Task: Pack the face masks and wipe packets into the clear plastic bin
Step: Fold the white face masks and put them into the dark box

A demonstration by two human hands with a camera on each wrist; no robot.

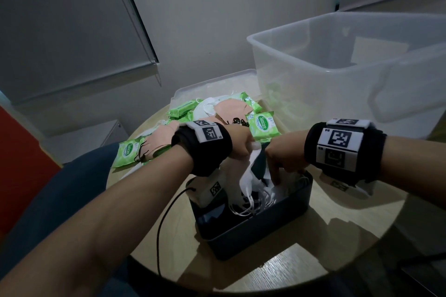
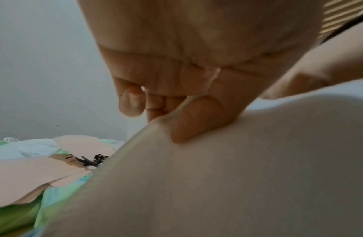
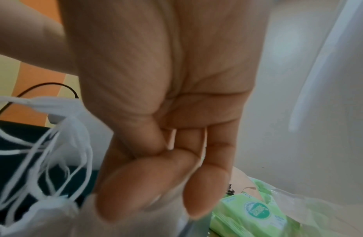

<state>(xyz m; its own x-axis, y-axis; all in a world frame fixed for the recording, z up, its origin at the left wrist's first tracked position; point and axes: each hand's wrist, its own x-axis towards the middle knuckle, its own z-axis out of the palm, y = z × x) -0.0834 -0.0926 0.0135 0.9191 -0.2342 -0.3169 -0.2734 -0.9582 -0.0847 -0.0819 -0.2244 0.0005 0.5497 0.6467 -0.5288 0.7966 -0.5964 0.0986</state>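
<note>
both hands work over the dark blue organizer box (image 1: 253,219) at the near edge of the round wooden table (image 1: 337,236). the left hand (image 1: 239,142) pinches the top edge of a white face mask (image 1: 248,176) between thumb and curled fingers, the mask standing half out of the box. the right hand (image 1: 282,154) reaches down with its fingers curled in among more white masks and their ear loops (image 1: 251,202); whether it has a firm hold on one cannot be told, as the right wrist view is blurred.

the clear plastic bin (image 1: 350,75) stands at the far right of the table. the green wipe packets (image 1: 263,125) and peach masks (image 1: 231,109) lie heaped on a clear lid (image 1: 190,88) just beside it.

to do this step well, the person would likely steady the loops with the right hand while the left draws the mask straight up, so tangled loops do not drag neighbours out. carrying a small stack would likely keep the masks flat in the bin.
</note>
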